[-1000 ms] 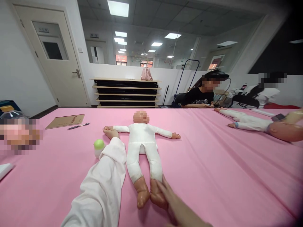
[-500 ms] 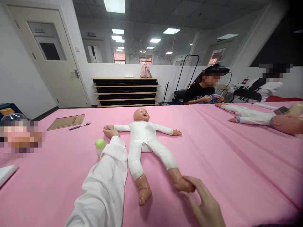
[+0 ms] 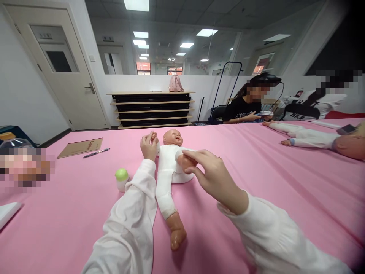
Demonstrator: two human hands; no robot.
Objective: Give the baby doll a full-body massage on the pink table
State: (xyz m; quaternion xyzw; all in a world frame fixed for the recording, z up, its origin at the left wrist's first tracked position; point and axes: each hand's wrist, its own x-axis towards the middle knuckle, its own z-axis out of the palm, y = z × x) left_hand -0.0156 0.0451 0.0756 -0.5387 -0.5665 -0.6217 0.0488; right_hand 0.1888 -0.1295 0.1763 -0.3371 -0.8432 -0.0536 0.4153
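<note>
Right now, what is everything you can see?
Cloth-bodied baby doll: one, white and brown, centre.
Second cloth-bodied doll: one, same colours, right.
Small dome-lidded container: one, green-and-white, centre left.
Flat rectangular notebook: one, brown, left.
Slim pen: one, dark, beside notebook.
Yellow-capped bottle: one, clear, left edge.
Draped tablecloth: one, pink, across foreground.
Layered shelf-like unit: one, black and tan, back.
Small backpack: one, pink, atop unit.
Windowed door: one, cream, back left.
Tubular frame: one, blue, back right.
People: two, one black-topped, back right.
Left grip: one, white-sleeved, holding first doll's hand.
Right grip: one, white-sleeved, holding first doll's raised foot.
</note>
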